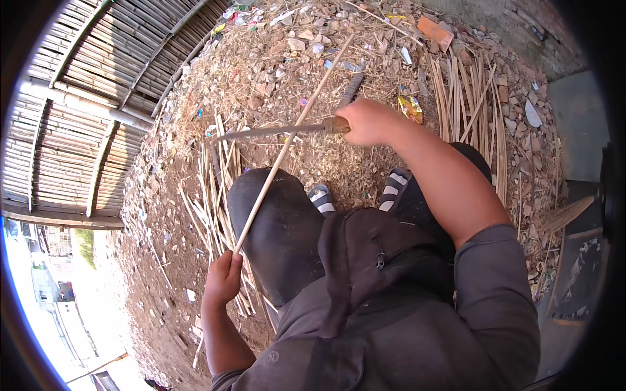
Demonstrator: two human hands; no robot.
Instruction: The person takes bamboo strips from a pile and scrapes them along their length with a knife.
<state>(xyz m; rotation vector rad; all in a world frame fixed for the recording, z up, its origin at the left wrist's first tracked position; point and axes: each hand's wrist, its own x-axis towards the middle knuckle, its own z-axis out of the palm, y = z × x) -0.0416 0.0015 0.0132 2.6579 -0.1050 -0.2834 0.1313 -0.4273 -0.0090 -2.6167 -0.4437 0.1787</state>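
My left hand point(223, 279) is closed around the lower end of a long, thin bamboo strip point(270, 171), which slants up and away to the right across my left knee. In my right hand point(368, 122) is a long-bladed knife point(277, 131), gripped by its wooden handle. Its dark, narrow blade points left and crosses the strip around the middle; whether the edge touches it I cannot tell. Just beyond my right fist stands or lies a dark ridged rod point(353, 88), partly hidden by the hand.
Split bamboo strips point(218, 169) lie beside my left leg, and another pile point(469, 98) is at the right. Litter, stones, a brick point(435, 34) and a gold wrapper point(411, 109) are scattered on the ground. A bamboo-slat wall point(98, 65) rises at the left.
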